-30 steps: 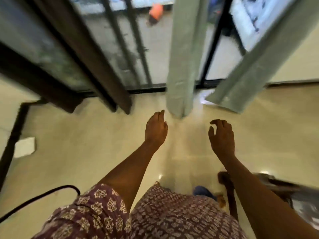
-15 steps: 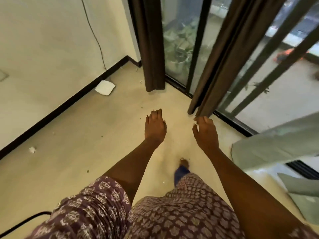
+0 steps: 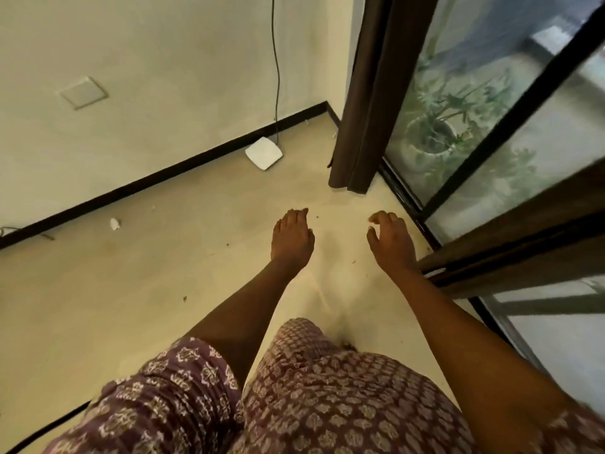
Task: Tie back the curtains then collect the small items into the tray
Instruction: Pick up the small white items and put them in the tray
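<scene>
A dark brown curtain (image 3: 366, 103) hangs in the room's corner against the glass door, its hem just above the floor. A second dark brown curtain (image 3: 523, 244) slants across the right side. My left hand (image 3: 291, 239) is stretched out over the bare floor, fingers loosely together, holding nothing. My right hand (image 3: 391, 240) is level with it, fingers curled and apart, empty, just left of the second curtain's lower end. Neither hand touches a curtain. No tray is in view.
A white flat box (image 3: 264, 153) lies by the black skirting with a cable (image 3: 277, 60) running up the wall. A small white scrap (image 3: 114, 223) lies on the cream floor. Glass door panels with black frames (image 3: 510, 109) fill the right side.
My view has swung left, from the pale green curtains to the corner with the dark brown ones. Both hands stay raised in front of me and empty.
</scene>
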